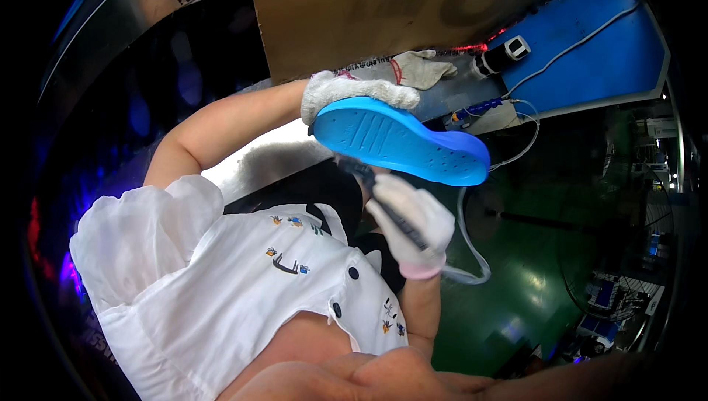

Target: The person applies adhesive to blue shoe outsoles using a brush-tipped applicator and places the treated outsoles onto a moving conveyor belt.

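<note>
Blue sole [402,143] was up in mid-view, in front of wearer's torso, clear of any bench, broad face twd camera. Lay roughly crosswise, w/ rt end lower than lt. Grooves across its lt half, small pits nr both ends; rt end looked more violet.

L hand [354,95], in white knit glove, was closed on sole's upper edge, nr lt end. R hand [428,217], also white-gloved w/ pink cuff, gripped a slim dk tool [359,170]. Tool slanted up-lt; its tip was just below sole's lower edge. Hand + tip blurred, so couldn't tell if tip touched.

Clear hose [483,272] looped out by R wrist, ran up behind sole; couldn't tell where it joined.

Beyond sole: spare glove [428,71], off-white w/ red trim, on grey metal ledge [461,90], nr L hand. Dk/white cylinder [501,57] farther rt, tipped, by blue panel [582,40]; thin pale cord [582,41] crossed panel. Red glow nr cylinder. Brown board [369,25] stood behind, up top.

Nearer: white shirt [251,290], small printed figs, dk buttons. Green floor [509,290] lower rt, shiny.
</note>
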`<act>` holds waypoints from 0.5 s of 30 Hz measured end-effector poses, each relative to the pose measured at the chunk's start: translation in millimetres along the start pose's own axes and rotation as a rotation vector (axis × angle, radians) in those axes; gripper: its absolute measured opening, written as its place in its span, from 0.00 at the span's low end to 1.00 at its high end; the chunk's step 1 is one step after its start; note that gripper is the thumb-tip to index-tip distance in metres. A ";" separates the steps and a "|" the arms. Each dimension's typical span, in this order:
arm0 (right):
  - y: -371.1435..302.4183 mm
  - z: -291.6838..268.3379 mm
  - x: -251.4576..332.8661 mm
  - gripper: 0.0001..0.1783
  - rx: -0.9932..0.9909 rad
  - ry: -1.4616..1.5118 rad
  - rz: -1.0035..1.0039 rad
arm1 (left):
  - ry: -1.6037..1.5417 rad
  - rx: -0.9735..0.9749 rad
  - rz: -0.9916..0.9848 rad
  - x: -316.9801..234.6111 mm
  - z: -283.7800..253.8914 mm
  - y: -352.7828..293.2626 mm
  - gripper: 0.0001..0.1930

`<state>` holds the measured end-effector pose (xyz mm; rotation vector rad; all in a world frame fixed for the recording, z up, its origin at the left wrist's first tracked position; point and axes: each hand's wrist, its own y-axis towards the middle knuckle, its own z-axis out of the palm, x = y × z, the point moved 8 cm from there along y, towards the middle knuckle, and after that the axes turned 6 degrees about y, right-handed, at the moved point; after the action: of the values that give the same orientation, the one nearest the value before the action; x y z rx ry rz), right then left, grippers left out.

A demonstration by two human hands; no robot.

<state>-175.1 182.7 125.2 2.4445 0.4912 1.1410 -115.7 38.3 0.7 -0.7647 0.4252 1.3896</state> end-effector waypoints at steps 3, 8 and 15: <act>0.8 12.2 -19.9 0.16 -0.156 0.080 -0.091 | -0.005 -0.172 -0.001 -4.5 0.9 2.2 0.34; 1.7 16.6 -11.5 0.15 -0.092 0.169 0.001 | 0.592 -0.104 0.506 -36.0 -4.8 -4.6 0.34; 6.7 25.2 17.5 0.15 0.087 -0.031 -0.110 | -0.031 -0.121 0.129 13.4 -73.4 22.7 0.32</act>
<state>-143.7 180.0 124.9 2.4707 0.6695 1.0557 -123.6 -3.4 -64.7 -0.8243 0.3735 1.5569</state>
